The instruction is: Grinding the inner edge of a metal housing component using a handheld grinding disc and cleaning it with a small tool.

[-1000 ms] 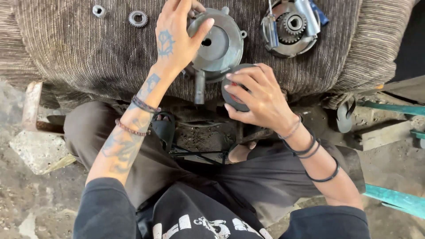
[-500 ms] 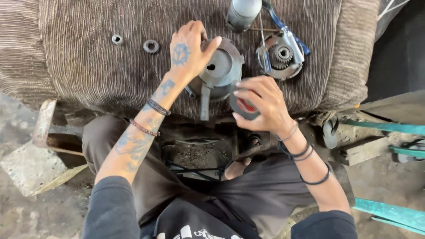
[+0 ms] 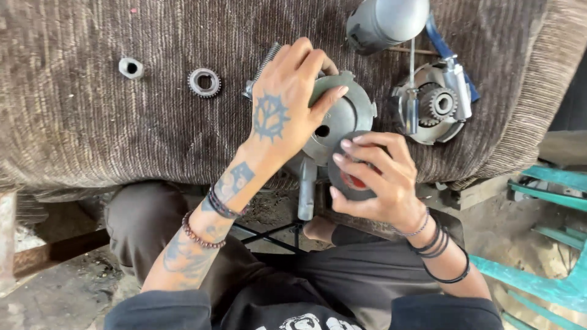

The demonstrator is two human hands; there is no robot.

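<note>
1 head camera looks straight down, close over the lap.

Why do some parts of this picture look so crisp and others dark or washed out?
Head view: soft, even daylight, no hard shadows; the left hand and right hand on the round metal housing are sharp. The grey cylinder shows a pale sheen. The ground under the ribbed cloth sits in shade, and the frame's edges bend slightly.
</note>
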